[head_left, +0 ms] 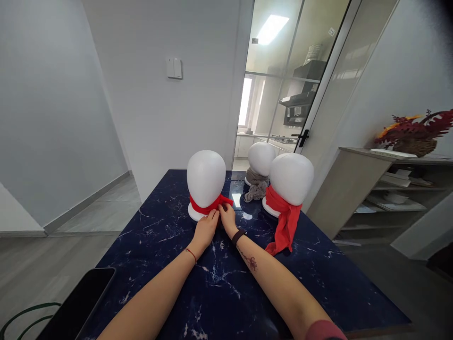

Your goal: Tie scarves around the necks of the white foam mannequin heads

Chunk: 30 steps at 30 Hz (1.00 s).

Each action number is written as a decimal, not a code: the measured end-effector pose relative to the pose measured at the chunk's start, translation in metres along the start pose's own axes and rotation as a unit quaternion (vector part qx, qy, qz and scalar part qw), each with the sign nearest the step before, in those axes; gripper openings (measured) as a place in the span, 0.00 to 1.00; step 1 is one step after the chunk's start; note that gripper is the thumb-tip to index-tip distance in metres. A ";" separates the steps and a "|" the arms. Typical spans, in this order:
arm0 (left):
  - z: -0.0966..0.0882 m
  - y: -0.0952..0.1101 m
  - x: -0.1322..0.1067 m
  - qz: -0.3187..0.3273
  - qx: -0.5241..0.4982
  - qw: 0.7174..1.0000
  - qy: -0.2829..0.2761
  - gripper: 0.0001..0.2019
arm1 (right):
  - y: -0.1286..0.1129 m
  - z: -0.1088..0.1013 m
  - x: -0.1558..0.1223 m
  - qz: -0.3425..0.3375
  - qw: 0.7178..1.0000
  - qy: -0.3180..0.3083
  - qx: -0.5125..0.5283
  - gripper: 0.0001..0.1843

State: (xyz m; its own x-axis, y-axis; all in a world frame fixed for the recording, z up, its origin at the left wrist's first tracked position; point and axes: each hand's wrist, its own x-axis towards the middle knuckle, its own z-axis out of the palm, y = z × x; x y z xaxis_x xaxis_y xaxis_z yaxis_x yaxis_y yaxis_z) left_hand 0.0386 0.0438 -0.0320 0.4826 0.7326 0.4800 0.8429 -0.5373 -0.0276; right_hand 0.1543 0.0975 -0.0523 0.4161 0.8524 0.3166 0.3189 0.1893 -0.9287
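Note:
A white mannequin head (206,177) stands upright on the dark table, with a red scarf (202,208) wrapped round its neck. Both my hands are at the front right of that neck, close together. My left hand (206,230) pinches the scarf with its fingertips. Beside it, my right hand (227,218) has its fingers closed on the scarf near a short end that sticks out to the right. The exact spot between the fingertips is partly hidden by the hands.
To the right stands a second mannequin head (293,177) with a knotted red scarf (285,231) hanging onto the marbled table (219,283). Behind it is a third head (261,158) wearing a grey scarf (257,183). A black phone-like slab (79,302) lies at the near left edge.

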 end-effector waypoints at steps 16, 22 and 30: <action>-0.008 0.002 0.000 -0.134 -0.016 0.990 -0.041 0.11 | 0.003 0.002 0.016 0.082 0.995 -0.024 -0.043 0.09; -0.011 -0.005 -0.003 -0.140 -0.035 0.989 -0.033 0.15 | 0.003 0.003 0.020 0.077 0.996 -0.038 -0.020 0.09; -0.013 -0.010 -0.003 -0.126 -0.028 0.992 -0.016 0.12 | 0.006 -0.002 0.015 -0.035 0.999 -0.009 0.004 0.13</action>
State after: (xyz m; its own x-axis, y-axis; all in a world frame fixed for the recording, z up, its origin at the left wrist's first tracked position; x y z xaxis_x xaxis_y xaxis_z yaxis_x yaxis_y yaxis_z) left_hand 0.0253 0.0416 -0.0218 0.2667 0.8591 0.4369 0.9236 -0.3574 0.1389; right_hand 0.1640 0.1105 -0.0523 0.3769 0.8461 0.3770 0.3402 0.2521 -0.9059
